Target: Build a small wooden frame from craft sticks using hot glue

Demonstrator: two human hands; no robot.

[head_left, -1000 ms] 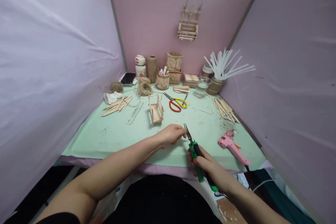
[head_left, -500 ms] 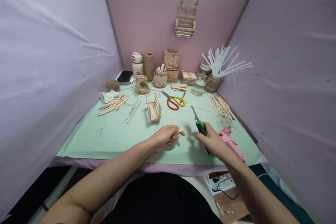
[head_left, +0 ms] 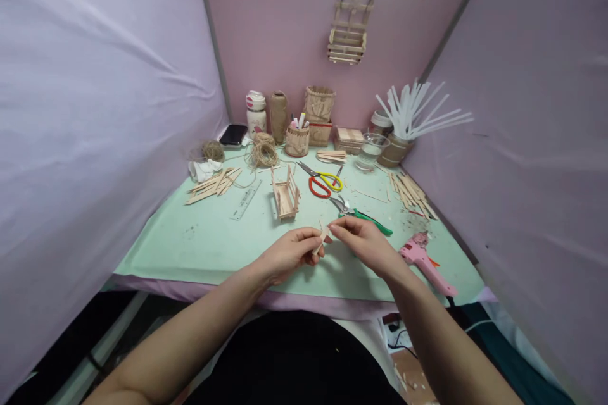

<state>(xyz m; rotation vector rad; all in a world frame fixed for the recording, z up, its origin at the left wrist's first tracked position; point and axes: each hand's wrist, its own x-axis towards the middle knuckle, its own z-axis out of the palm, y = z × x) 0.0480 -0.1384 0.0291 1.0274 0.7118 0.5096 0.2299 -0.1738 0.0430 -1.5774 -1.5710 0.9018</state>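
Left hand: in the lower middle of the frame, the left hand (head_left: pixel 292 254) is closed with thumb and fingers gripping a small wooden piece (head_left: pixel 321 243).
Wooden piece: just right of the frame's centre line, tilted; its lower part is partly covered by the left fingers, and its exact outline is hard to make out.
Right hand: the right hand (head_left: pixel 361 242) has its thumb and forefinger drawn together at the piece's upper end; whether they grip it cannot be told.
Pliers: the green-handled pliers (head_left: pixel 377 222) lie just beyond the right hand, which hides part of them.
Little chair: a small slatted wooden chair (head_left: pixel 285 197) stands near the centre of the worktop (head_left: pixel 161 243).
Scissors: the scissors (head_left: pixel 319 177), one handle red and one yellow, lie right of the chair; a thin tool beside the yellow handle is hard to identify.
Glue gun: a pink glue gun (head_left: pixel 427 264) lies at lower right, its cord passing out of sight over the edge.
Hanging rack: at upper centre-right, the wooden rack (head_left: pixel 349 35) hangs from strings cut off by the frame's top.
Writing: the ruler's (head_left: pixel 246 200) markings and the bottle's (head_left: pixel 256 119) print are too small to read.
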